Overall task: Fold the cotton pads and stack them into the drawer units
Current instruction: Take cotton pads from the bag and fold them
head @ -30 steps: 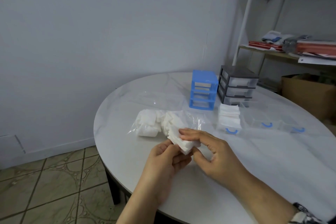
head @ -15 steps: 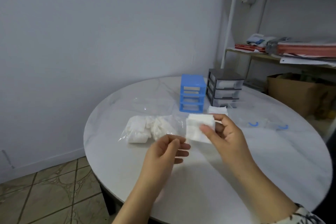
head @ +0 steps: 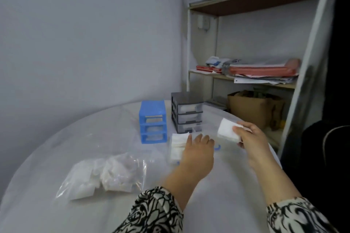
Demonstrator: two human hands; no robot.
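A round white table [head: 56, 157] fills the lower part of the view, with a metal shelf unit [head: 295, 73] of papers and red folders standing behind it on the right. At the far side of the table stand two small plastic drawer units side by side: a blue three-tier frame [head: 153, 121] and, just to its right, a dark grey one with clear drawers [head: 186, 111]. Near the front left lies a clear plastic bag of loose white cotton pads [head: 106, 174]. Between the bag and the blue unit, a stack of folded white pads [head: 178, 145] sits in a clear drawer tray with a blue handle. The left hand [head: 198, 152] reaches over the right side of this stack, fingers loosely extended; whether it touches the stack cannot be told. The right hand [head: 250, 138], raised above the table to the right of the grey unit, pinches a folded white cotton pad [head: 227, 130] between thumb and fingers.
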